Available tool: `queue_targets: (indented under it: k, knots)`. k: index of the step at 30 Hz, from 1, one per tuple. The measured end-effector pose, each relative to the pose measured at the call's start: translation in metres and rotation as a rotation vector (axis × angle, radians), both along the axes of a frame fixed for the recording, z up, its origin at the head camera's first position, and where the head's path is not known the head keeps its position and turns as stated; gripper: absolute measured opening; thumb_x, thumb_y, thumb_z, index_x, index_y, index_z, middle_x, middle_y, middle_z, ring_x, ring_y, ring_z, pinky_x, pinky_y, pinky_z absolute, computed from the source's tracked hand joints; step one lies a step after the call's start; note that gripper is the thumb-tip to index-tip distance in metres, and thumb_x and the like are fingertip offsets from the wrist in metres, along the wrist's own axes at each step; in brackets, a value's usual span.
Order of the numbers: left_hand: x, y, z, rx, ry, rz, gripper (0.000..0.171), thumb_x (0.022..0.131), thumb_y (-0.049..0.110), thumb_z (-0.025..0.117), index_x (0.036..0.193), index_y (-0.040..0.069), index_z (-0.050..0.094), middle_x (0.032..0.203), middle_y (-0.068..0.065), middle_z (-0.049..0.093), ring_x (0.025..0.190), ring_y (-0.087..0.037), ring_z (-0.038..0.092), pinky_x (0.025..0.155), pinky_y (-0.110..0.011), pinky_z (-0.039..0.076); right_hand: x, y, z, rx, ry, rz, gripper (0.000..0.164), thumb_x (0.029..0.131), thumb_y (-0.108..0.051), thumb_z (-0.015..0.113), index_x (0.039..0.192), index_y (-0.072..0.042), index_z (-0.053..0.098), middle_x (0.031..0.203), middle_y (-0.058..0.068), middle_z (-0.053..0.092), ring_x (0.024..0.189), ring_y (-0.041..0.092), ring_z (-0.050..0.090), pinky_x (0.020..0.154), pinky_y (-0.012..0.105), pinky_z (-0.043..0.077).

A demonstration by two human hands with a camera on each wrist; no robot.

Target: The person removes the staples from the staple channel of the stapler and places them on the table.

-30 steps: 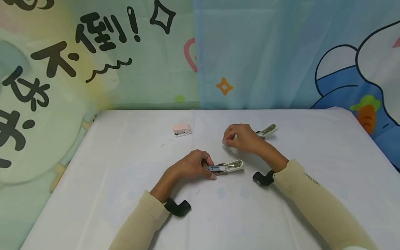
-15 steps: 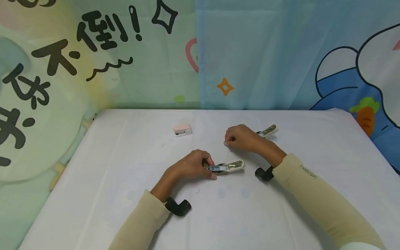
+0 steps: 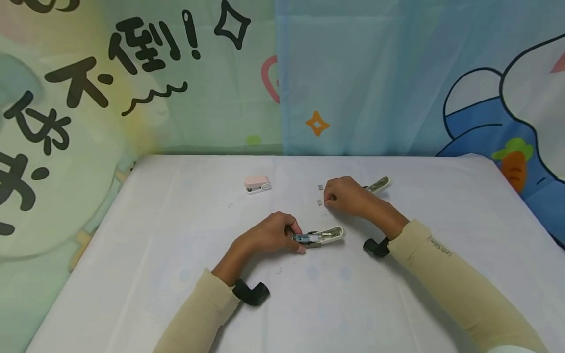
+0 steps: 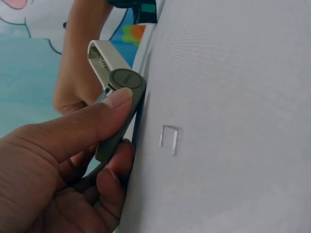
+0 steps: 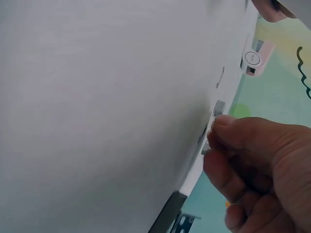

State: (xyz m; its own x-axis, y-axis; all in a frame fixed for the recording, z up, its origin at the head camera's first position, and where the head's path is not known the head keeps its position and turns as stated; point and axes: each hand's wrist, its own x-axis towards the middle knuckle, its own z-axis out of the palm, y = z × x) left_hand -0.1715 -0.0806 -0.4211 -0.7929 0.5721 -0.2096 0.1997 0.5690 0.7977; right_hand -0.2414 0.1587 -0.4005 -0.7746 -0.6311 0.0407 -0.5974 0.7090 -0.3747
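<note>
My left hand [image 3: 271,231] holds an opened stapler [image 3: 330,235], white and grey-green, by its hinge end. In the left wrist view, the thumb presses beside the round pivot of the stapler [image 4: 127,80], with fingers underneath. My right hand [image 3: 346,195] is low over the table, fingers curled and thumb near the index finger. Nothing shows clearly between them. Two short grey staple strips, a far one [image 3: 320,187] and a nearer one [image 3: 320,202], lie just left of its fingertips. A second opened stapler [image 3: 379,185] lies behind the right wrist, partly hidden.
A small pink and white stapler [image 3: 257,184] stands toward the back of the white table [image 3: 185,304]. Loose staples lie about, one at the left [image 3: 230,206] and one in front of the left hand [image 3: 279,270]. A printed cloth [image 3: 362,73] hangs behind the table.
My right hand has drawn slightly to the right, and two staple strips now show on the table beside its fingertips. The left hand and its stapler have stayed in place.
</note>
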Motion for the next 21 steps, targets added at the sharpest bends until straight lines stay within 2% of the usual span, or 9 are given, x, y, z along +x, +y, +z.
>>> queue_targets:
  k: [3,7,9,12,16,18,21]
  knots:
    - [0.000,0.000,0.000,-0.004,-0.007,0.005,0.026,0.074,0.020,0.087,0.090,0.014,0.067,0.076,-0.003,0.060,0.065,-0.013,0.050,0.058,-0.027,0.040,0.004,0.003,0.004,0.016,0.029,-0.009,0.010,0.085,0.001,0.071,0.079,-0.007,0.072,0.084,0.000,0.064,0.075,0.015,0.058,0.070,0.036,0.048]
    - [-0.001,0.000,-0.001,0.002,-0.002,0.000,0.026,0.074,0.019,0.087,0.090,0.013,0.068,0.078,-0.002,0.060,0.066,-0.013,0.050,0.058,-0.027,0.041,0.011,0.009,0.011,-0.065,-0.011,0.017,0.007,0.086,0.000,0.072,0.083,-0.006,0.074,0.084,-0.001,0.064,0.072,0.014,0.055,0.066,0.034,0.047]
    - [-0.002,0.000,-0.002,0.006,0.006,-0.003,0.025,0.074,0.019,0.087,0.090,0.013,0.068,0.078,-0.002,0.061,0.066,-0.012,0.051,0.058,-0.026,0.041,0.014,0.011,0.015,-0.127,-0.065,0.056,0.006,0.087,-0.003,0.071,0.084,-0.007,0.074,0.083,-0.003,0.064,0.071,0.013,0.053,0.065,0.032,0.045]
    - [-0.002,-0.001,-0.003,0.006,0.018,-0.004,0.025,0.074,0.020,0.087,0.090,0.013,0.068,0.079,-0.001,0.061,0.067,-0.012,0.051,0.060,-0.027,0.042,0.022,0.015,0.020,-0.188,-0.202,0.131,0.009,0.092,-0.013,0.068,0.086,-0.008,0.073,0.081,-0.005,0.063,0.070,0.013,0.052,0.063,0.031,0.044]
    - [-0.001,0.000,-0.002,0.007,0.024,-0.003,0.027,0.074,0.023,0.087,0.090,0.013,0.068,0.080,0.000,0.063,0.068,-0.013,0.053,0.061,-0.027,0.044,0.032,0.020,0.026,-0.144,-0.414,0.196,0.020,0.092,-0.026,0.070,0.101,-0.009,0.073,0.088,-0.007,0.067,0.075,0.012,0.058,0.065,0.029,0.048]
    - [-0.001,0.000,-0.002,0.008,0.022,-0.002,0.027,0.075,0.024,0.087,0.090,0.013,0.068,0.079,0.000,0.064,0.068,-0.013,0.054,0.061,-0.027,0.044,0.037,0.021,0.028,-0.099,-0.464,0.205,0.026,0.089,-0.026,0.074,0.109,-0.010,0.073,0.094,-0.007,0.068,0.078,0.013,0.060,0.066,0.029,0.049]
    - [-0.002,0.002,-0.002,0.019,0.022,-0.001,0.026,0.075,0.024,0.086,0.090,0.012,0.068,0.078,0.001,0.065,0.067,-0.012,0.055,0.061,-0.027,0.045,0.043,0.022,0.030,-0.050,-0.466,0.192,0.025,0.087,-0.019,0.075,0.110,-0.010,0.072,0.097,-0.006,0.066,0.076,0.013,0.057,0.065,0.029,0.048]
